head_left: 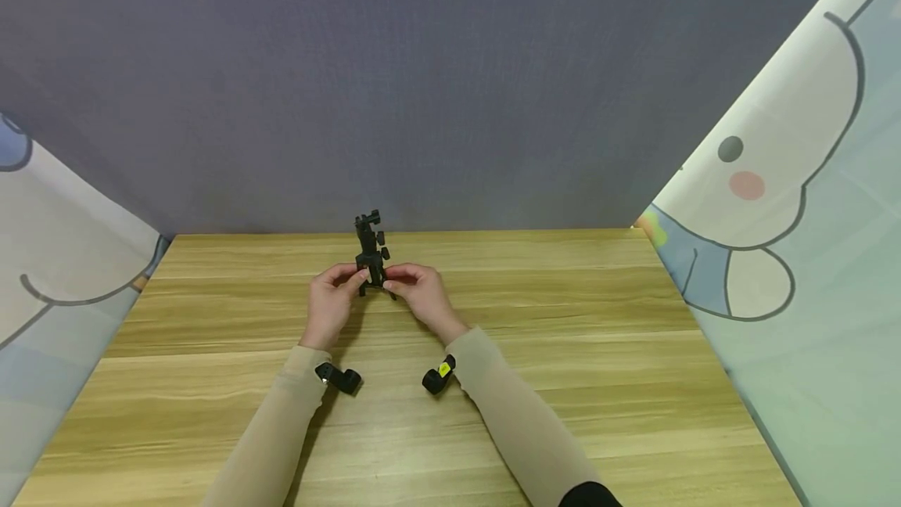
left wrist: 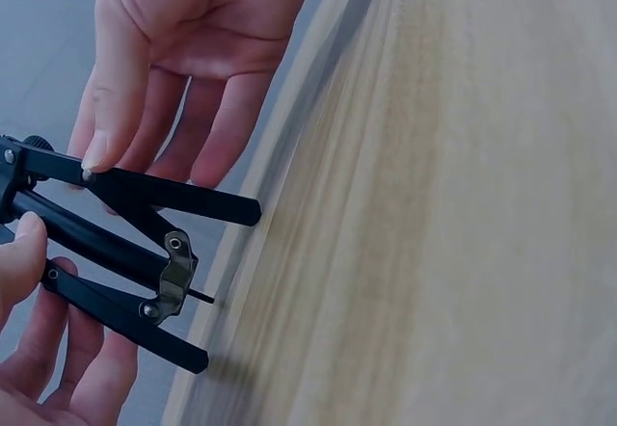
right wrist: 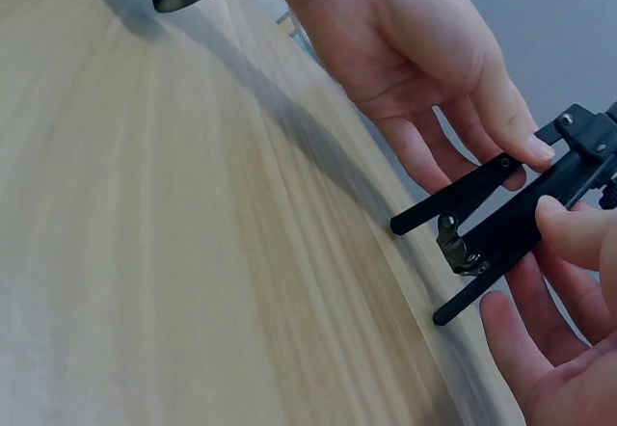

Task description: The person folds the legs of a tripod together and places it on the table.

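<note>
In the head view we see a small black tripod (head_left: 371, 249) a little left of the middle of the frame, near the far edge of the wooden table (head_left: 591, 319). It stands nearly upright, its top tipped slightly toward the left of the frame, with small knobs (head_left: 385, 253) along its right side. We cannot tell whether its feet touch the wood.

Our left hand (head_left: 329, 307) pinches the tripod's lower part from the left, and our right hand (head_left: 425, 300) pinches it from the right, thumb and fingers closed on it on both sides. In the left wrist view, the right thumb presses a leg (left wrist: 217, 203) at the upper left, while the left thumb lies on the tripod at the left edge. The legs are spread, and a silver bracket (left wrist: 175, 274) joins their braces around the central tube (left wrist: 92, 238).

We wear beige sleeves (head_left: 271, 421), with a black camera (head_left: 340, 379) on the left wrist and another, marked yellow, on the right. A grey backdrop (head_left: 436, 84) fills the top of the frame. A cartoon-printed cloth (head_left: 760, 178) covers the right side, and a similar one the left.
</note>
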Demonstrator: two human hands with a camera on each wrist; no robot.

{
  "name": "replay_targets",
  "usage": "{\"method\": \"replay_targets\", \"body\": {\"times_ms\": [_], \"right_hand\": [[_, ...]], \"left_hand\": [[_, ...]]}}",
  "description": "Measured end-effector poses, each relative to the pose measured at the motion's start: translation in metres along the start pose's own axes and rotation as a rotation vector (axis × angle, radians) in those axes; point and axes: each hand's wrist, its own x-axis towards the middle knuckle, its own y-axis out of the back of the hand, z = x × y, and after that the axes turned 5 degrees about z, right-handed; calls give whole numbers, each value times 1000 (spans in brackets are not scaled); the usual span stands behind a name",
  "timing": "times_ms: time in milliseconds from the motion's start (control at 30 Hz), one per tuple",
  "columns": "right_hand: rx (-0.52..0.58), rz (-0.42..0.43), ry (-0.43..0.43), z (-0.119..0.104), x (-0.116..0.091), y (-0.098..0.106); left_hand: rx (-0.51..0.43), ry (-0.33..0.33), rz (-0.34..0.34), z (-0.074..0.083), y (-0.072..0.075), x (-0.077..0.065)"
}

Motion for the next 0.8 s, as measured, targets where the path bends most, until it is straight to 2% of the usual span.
{"method": "replay_targets", "body": {"times_ms": [267, 500, 667, 800], "right_hand": [[-28, -1, 0, 0, -1, -4], [-24, 13, 7, 3, -2, -7], [51, 35, -53, 2, -3, -9], [69, 53, -85, 3, -3, -10]], "left_hand": [[-4, 7, -9, 1, 1, 0], [-38, 10, -5, -4, 0, 1], [-68, 32, 4, -8, -2, 3], [-69, 39, 9, -10, -3, 4]]}}
